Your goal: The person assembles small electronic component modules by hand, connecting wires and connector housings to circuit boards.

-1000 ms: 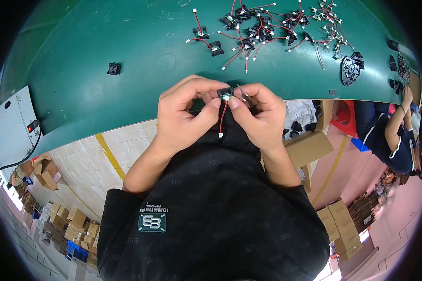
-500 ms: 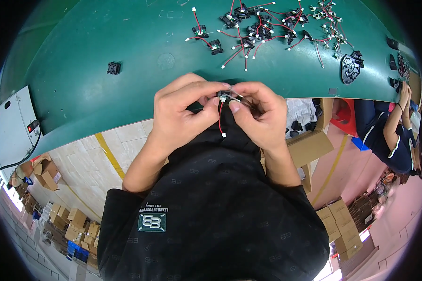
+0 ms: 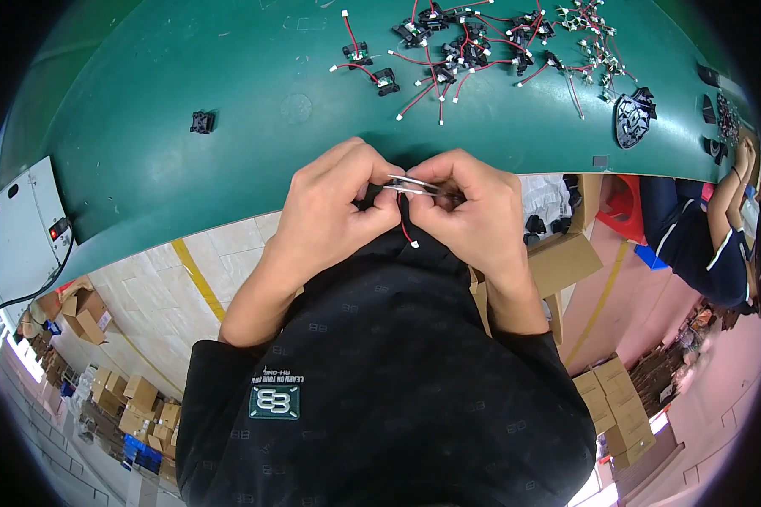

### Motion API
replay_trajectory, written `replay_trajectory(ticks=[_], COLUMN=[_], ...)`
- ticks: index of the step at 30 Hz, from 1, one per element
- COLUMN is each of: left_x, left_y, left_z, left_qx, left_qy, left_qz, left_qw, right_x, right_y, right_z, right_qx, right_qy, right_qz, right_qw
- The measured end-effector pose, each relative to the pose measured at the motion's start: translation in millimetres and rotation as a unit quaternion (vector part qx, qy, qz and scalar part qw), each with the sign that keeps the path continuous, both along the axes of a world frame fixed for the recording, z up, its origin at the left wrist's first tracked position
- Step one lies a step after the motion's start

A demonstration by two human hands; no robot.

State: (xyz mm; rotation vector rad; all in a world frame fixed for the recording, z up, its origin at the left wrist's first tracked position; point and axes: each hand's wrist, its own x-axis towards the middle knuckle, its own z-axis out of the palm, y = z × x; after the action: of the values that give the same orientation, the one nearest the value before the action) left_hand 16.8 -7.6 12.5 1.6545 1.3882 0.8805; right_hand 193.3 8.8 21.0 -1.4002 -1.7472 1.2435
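Observation:
Close together at the table's front edge, my two hands meet over one small piece. My left hand [image 3: 334, 198] is closed, pinching a small black plastic part [image 3: 368, 198] that my fingers mostly hide. A short red-and-black wire [image 3: 404, 226] hangs from it, ending in a white connector [image 3: 414, 244]. My right hand [image 3: 475, 207] is closed around metal tweezers [image 3: 407, 191]. Their two arms point left, with the tips at my left fingertips. Exactly what the tips touch is hidden.
Several black parts with red wires [image 3: 465, 51] lie at the back of the green table [image 3: 254, 160]. One black part [image 3: 202, 122] sits alone at left, a black shell [image 3: 634, 118] at right. A white box [image 3: 30, 237] stands far left. Another person's hands [image 3: 742, 160] are far right.
The tweezers have turned flatter across my left fingertips, and both hands have rotated inward. The black part is now more covered. The wire's connector has swung slightly right.

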Motion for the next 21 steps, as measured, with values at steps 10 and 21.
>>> replay_trajectory(ticks=[10,21], left_x=[-2,-113], left_y=[7,19], left_z=[6,4], left_qx=[-0.013,0.073], left_qy=[-0.059,0.293], left_qz=[0.002,0.26], left_qw=[0.998,0.917], right_x=[13,64], right_y=[1,40], right_z=[-16,-32], right_qx=[-0.012,0.055], right_qy=[0.029,-0.065], right_qz=[-0.063,-0.238], right_qw=[0.997,0.967])
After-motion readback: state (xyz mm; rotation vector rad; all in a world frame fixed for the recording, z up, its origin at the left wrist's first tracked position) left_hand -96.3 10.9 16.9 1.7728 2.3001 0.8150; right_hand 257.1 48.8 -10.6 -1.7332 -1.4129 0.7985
